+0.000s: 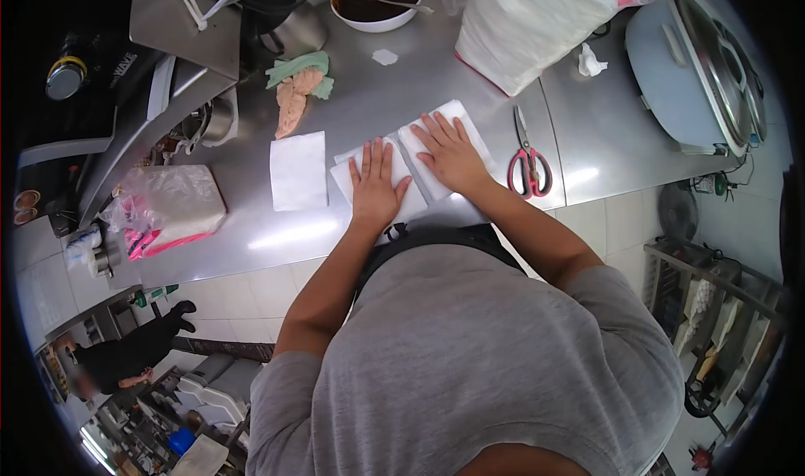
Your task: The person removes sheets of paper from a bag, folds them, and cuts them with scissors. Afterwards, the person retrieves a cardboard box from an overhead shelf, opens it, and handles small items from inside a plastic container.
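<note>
My left hand lies flat, palm down, on a white folded paper napkin stack on the steel counter. Beside it, my right hand presses flat with fingers spread on a second napkin stack. The two stacks sit close together at a slight angle. To the left of them lies another white folded napkin, which neither hand touches. Scissors with red and black handles rest just right of my right hand, their blades pointing away from me.
A large plastic-wrapped white pack, a bowl of dark sauce with a spoon, and green and orange cloths occupy the back. An opened napkin bag lies left, a lidded cooker right. Another person is at far lower left.
</note>
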